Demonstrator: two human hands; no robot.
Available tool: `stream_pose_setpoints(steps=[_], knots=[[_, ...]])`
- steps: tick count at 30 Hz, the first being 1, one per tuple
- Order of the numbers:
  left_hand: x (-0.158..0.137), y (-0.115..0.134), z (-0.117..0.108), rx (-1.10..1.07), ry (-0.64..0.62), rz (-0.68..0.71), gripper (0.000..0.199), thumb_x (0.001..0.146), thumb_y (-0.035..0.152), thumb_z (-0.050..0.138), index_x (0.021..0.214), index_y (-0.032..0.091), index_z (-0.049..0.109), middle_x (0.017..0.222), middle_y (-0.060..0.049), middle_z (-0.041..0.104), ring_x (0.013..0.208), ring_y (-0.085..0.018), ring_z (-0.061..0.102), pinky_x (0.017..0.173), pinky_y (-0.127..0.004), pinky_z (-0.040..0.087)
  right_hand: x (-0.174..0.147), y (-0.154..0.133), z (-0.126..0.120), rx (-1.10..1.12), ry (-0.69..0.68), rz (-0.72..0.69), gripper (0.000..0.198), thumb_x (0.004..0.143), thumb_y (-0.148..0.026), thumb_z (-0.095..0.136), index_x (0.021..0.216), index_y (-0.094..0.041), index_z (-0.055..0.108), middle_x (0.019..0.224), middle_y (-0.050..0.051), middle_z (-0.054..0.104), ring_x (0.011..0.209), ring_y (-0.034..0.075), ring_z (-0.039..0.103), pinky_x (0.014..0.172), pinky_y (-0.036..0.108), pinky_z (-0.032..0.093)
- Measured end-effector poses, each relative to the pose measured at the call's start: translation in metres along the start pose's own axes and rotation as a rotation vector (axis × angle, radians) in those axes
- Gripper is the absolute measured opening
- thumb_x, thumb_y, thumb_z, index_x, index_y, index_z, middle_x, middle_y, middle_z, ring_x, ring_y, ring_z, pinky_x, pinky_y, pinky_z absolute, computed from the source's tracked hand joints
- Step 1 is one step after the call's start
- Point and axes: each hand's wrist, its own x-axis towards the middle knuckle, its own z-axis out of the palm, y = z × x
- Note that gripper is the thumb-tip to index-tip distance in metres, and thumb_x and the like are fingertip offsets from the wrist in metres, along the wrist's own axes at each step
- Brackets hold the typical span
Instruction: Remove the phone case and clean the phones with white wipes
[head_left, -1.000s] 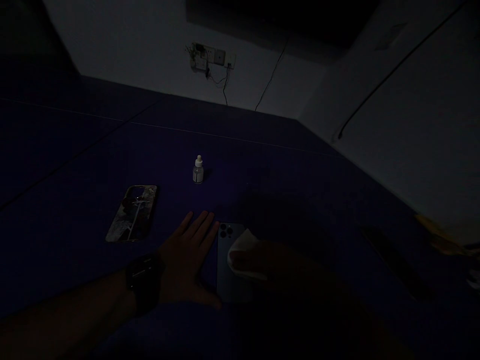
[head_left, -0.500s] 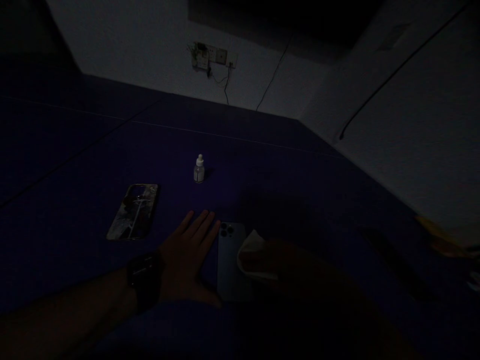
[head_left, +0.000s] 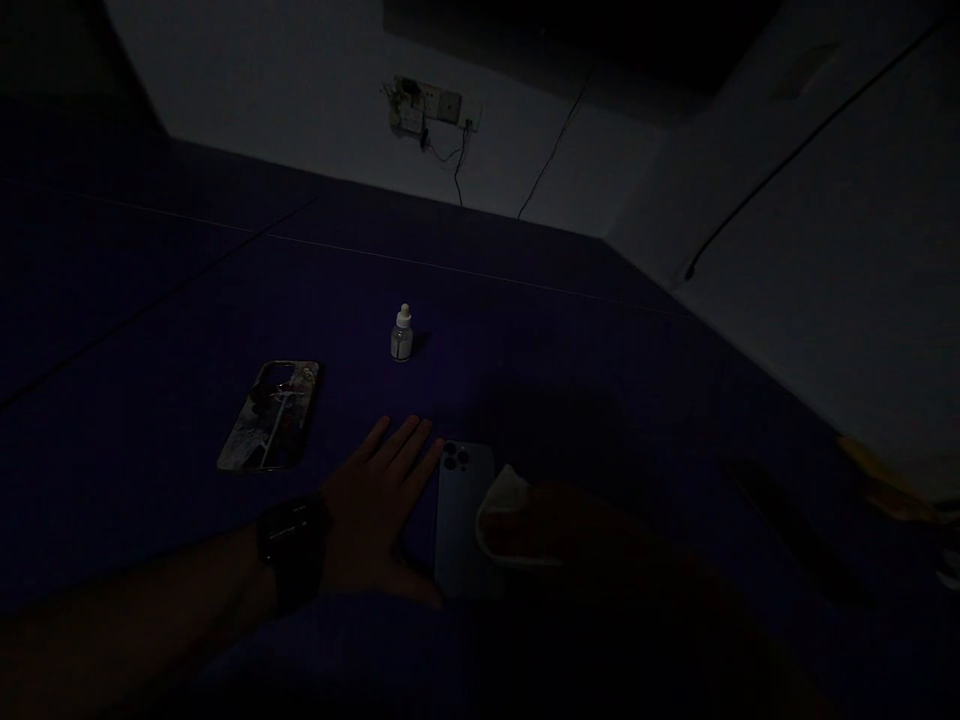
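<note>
A blue-grey smartphone [head_left: 459,530] lies back up on the dark blue surface, its camera lenses at the far end. My left hand [head_left: 375,515] rests flat with fingers spread along the phone's left edge, a dark watch [head_left: 291,540] on its wrist. In my right hand [head_left: 536,525] is a white cloth [head_left: 507,490], pressed against the right side of the phone's back. Deep shadow hides most of the right hand and forearm. Left of the phone lies a patterned phone case [head_left: 271,418]. Beyond my left fingers stands a small dropper bottle [head_left: 402,335] with a white cap.
At the back, a white wall carries several sockets [head_left: 431,102] with hanging cords. A dark cable [head_left: 795,160] runs along the right wall. Far right on the surface are a dark, long flat object [head_left: 795,525] and something yellowish [head_left: 877,470]. The room is very dim.
The view has shifted slightly. My left hand stays flat beside the phone, and my right hand still holds the cloth on it, with hardly any movement.
</note>
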Motion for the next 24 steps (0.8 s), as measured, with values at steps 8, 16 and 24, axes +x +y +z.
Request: stream_pose_setpoints(steps=[8, 16, 24], knots=[[0.001, 0.000, -0.003, -0.010, -0.046, -0.018, 0.129, 0.065, 0.096, 0.044, 0.154, 0.005, 0.027, 0.160, -0.028, 0.024, 0.150, -0.045, 0.020, 0.120, -0.062, 0.008, 0.017, -0.015, 0.014, -0.009, -0.002, -0.051, 0.033, 0.098, -0.035, 0.060, 0.126, -0.018, 0.059, 0.128, 0.010, 0.060, 0.106, 0.024, 0.063, 0.089, 0.045, 0.056], [0.000, 0.004, -0.004, 0.004, -0.022, -0.023, 0.127, 0.065, 0.097, 0.042, 0.154, 0.008, 0.028, 0.160, -0.025, 0.028, 0.150, -0.042, 0.020, 0.121, -0.059, 0.006, 0.013, -0.016, 0.014, -0.029, 0.000, -0.050, 0.034, 0.097, -0.035, 0.061, 0.127, -0.018, 0.059, 0.128, 0.010, 0.060, 0.107, 0.024, 0.063, 0.089, 0.045, 0.056], [0.001, 0.000, -0.001, -0.008, -0.022, 0.001, 0.128, 0.065, 0.096, 0.043, 0.155, 0.006, 0.025, 0.160, -0.027, 0.025, 0.149, -0.046, 0.021, 0.120, -0.062, 0.008, 0.000, -0.014, 0.000, -0.016, -0.046, -0.050, 0.033, 0.098, -0.035, 0.060, 0.126, -0.018, 0.059, 0.128, 0.010, 0.060, 0.106, 0.023, 0.063, 0.088, 0.044, 0.056]])
